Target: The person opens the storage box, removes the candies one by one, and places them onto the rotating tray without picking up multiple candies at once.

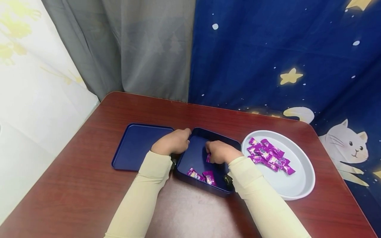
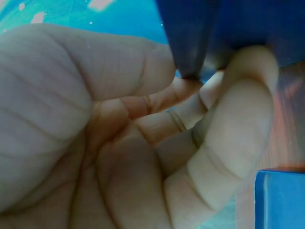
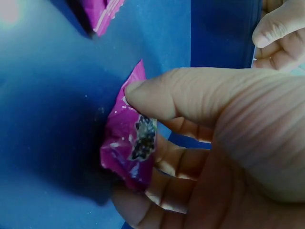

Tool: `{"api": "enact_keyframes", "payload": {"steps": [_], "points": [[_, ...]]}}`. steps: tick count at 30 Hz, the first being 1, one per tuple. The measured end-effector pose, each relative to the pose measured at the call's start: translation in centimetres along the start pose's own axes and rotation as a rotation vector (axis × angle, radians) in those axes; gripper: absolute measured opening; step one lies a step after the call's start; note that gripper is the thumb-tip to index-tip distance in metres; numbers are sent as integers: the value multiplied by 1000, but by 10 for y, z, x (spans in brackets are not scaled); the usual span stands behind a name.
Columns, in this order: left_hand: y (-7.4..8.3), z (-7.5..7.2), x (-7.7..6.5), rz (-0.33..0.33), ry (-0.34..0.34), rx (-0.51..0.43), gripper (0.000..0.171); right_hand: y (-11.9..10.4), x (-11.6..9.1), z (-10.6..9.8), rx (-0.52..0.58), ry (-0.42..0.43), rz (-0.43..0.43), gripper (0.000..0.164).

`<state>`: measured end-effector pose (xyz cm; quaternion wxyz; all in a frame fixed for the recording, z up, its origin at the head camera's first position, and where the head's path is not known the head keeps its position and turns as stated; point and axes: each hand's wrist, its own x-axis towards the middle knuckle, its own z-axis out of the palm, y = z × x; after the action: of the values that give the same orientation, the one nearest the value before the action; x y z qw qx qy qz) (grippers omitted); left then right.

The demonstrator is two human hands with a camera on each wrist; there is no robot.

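Note:
My right hand (image 1: pixel 221 151) is inside a dark blue rectangular box (image 1: pixel 193 150), low over its floor. Between thumb and fingers it pinches a purple-wrapped candy (image 3: pixel 128 138), which has a dark speckled print on the wrapper. Two more wrapped pieces, a left candy (image 1: pixel 195 174) and a right candy (image 1: pixel 209 178), lie along the box's near wall. At the left side of the box, my left hand (image 1: pixel 172 142) holds the wall (image 2: pixel 190 33), thumb on one face and fingers on the other.
A flat blue lid (image 1: pixel 137 145) with a raised rim lies left of the box, partly behind the left hand. Close on the right stands a round white tray (image 1: pixel 294 185) bearing a heap of purple candies (image 1: pixel 268 155). Curtains hang behind the reddish-brown table (image 1: pixel 74 185).

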<state>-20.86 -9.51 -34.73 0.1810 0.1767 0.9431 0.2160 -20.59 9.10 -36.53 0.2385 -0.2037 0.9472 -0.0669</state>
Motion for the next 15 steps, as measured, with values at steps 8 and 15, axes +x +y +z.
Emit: {"api": "enact_keyframes", "payload": {"steps": [8, 15], "points": [[0, 0, -1, -1, -1, -3, 37, 2, 1, 0, 10, 16, -10, 22], [1, 1, 0, -7, -5, -8, 39, 3, 0, -1, 20, 72, -2, 23]]}}
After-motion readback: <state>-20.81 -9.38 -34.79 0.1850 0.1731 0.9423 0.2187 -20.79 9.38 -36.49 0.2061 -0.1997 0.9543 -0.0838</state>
